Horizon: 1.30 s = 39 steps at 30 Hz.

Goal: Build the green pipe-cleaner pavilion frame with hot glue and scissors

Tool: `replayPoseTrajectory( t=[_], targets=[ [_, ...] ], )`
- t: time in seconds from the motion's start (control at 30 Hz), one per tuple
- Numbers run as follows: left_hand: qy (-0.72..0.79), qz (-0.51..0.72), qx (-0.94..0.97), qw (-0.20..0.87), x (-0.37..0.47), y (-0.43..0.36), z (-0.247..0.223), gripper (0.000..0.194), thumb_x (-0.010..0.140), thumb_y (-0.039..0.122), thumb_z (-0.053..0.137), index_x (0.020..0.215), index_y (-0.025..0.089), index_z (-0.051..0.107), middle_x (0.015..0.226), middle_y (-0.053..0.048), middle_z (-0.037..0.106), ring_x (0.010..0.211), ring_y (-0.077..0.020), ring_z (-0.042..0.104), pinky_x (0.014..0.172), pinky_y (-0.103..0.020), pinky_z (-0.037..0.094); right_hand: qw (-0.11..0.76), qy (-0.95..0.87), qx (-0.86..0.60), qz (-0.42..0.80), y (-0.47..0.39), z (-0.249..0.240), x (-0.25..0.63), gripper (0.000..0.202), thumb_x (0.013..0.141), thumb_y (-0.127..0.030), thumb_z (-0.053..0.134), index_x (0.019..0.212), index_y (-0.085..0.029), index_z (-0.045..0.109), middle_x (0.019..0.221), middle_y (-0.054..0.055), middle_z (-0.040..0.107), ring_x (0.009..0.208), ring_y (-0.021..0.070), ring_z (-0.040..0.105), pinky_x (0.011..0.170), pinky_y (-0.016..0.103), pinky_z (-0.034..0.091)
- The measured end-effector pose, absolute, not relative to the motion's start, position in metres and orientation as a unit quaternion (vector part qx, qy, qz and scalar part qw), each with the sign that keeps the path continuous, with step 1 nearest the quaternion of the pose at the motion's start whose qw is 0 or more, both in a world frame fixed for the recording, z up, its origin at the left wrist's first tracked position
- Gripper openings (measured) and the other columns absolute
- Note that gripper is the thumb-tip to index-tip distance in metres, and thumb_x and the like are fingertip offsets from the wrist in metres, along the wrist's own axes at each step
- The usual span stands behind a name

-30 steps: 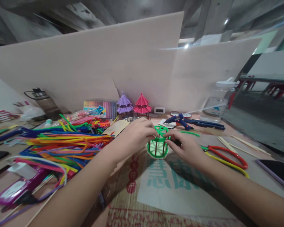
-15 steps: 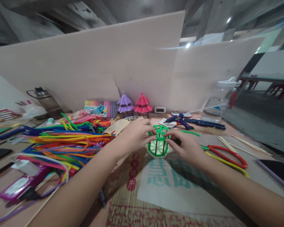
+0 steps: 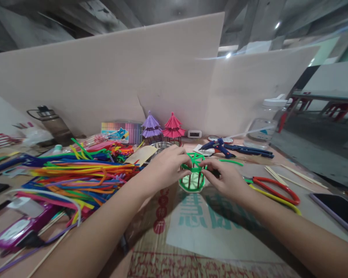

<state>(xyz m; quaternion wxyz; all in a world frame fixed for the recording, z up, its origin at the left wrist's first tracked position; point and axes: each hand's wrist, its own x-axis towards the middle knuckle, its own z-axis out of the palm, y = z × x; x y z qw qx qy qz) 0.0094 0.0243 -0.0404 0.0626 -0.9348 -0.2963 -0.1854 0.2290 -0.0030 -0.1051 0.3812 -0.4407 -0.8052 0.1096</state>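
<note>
A small green frame (image 3: 195, 188) with brown posts and an octagonal base stands upright on a printed sheet (image 3: 188, 235). My left hand (image 3: 171, 164) pinches the frame's upper green rim from the left, fingertips closed on it. From the right, my right hand (image 3: 220, 173) grips the same rim between thumb and index finger. Part of the top spokes shows between the hands. Behind them stand a purple pagoda model (image 3: 152, 125) and a pink pagoda model (image 3: 174, 126).
Colourful pipe cleaners (image 3: 87, 173) heap at the left, near a purple power strip (image 3: 26, 224). A blue glue gun (image 3: 218, 144), pliers (image 3: 278, 187), sticks (image 3: 301, 175), a phone (image 3: 338, 212) and a clear jug (image 3: 262, 123) lie or stand at the right.
The whole view has shifted slightly, so things appear a little further left. Both hands stay on the green frame's rim, with the fingers barely moved.
</note>
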Motion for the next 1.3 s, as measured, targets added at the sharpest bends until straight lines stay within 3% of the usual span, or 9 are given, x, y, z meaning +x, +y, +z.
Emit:
replayPoseTrajectory(
  t=[0.27, 0.53, 0.67, 0.93, 1.3],
  targets=[
    [-0.283, -0.193, -0.936, 0.075, 0.0143, 0.027, -0.0493, 0.011, 0.088, 0.023, 0.065, 0.08, 0.016, 0.067, 0.086, -0.005, 0.065, 0.086, -0.0189, 0.055, 0.075, -0.031, 0.042, 0.391, -0.786, -0.457, 0.144, -0.0015, -0.1066, 0.2255, 0.019, 0.091, -0.03, 0.05, 0.103, -0.019, 0.061, 0.068, -0.002, 0.053, 0.061, 0.0153, 0.051, 0.055, 0.026, 0.035],
    [-0.284, -0.19, -0.938, 0.059, 0.0105, 0.0296, -0.0453, 0.012, 0.092, 0.026, 0.062, 0.086, 0.018, 0.07, 0.09, -0.005, 0.066, 0.091, -0.0197, 0.057, 0.079, -0.031, 0.043, 0.396, -0.777, -0.464, 0.154, -0.0031, -0.1075, 0.2243, 0.019, 0.091, -0.029, 0.051, 0.105, -0.019, 0.059, 0.068, -0.003, 0.053, 0.061, 0.0148, 0.05, 0.056, 0.027, 0.036],
    [-0.293, -0.179, -0.937, 0.057, 0.0109, 0.0292, -0.0443, 0.014, 0.087, 0.031, 0.07, 0.092, 0.018, 0.069, 0.094, -0.005, 0.067, 0.094, -0.021, 0.058, 0.082, -0.033, 0.044, 0.394, -0.779, -0.463, 0.153, -0.0029, -0.1071, 0.2254, 0.018, 0.091, -0.028, 0.051, 0.104, -0.02, 0.059, 0.066, -0.003, 0.051, 0.059, 0.0146, 0.048, 0.055, 0.026, 0.033],
    [-0.291, -0.192, -0.936, 0.048, 0.0135, 0.0312, -0.0493, 0.01, 0.087, 0.027, 0.069, 0.084, 0.017, 0.068, 0.085, -0.004, 0.066, 0.089, -0.0197, 0.058, 0.078, -0.031, 0.044, 0.392, -0.78, -0.447, 0.194, -0.0038, -0.1089, 0.2264, 0.019, 0.093, -0.031, 0.049, 0.108, -0.02, 0.055, 0.066, -0.004, 0.052, 0.06, 0.0154, 0.049, 0.058, 0.028, 0.035],
    [-0.265, -0.192, -0.942, 0.065, 0.0121, 0.0305, -0.0474, 0.011, 0.09, 0.024, 0.063, 0.083, 0.017, 0.07, 0.089, -0.005, 0.068, 0.088, -0.0193, 0.058, 0.078, -0.031, 0.043, 0.399, -0.787, -0.457, 0.115, -0.0028, -0.1097, 0.2275, 0.02, 0.093, -0.032, 0.052, 0.105, -0.02, 0.061, 0.068, -0.002, 0.054, 0.06, 0.015, 0.05, 0.057, 0.027, 0.036]
  ],
)
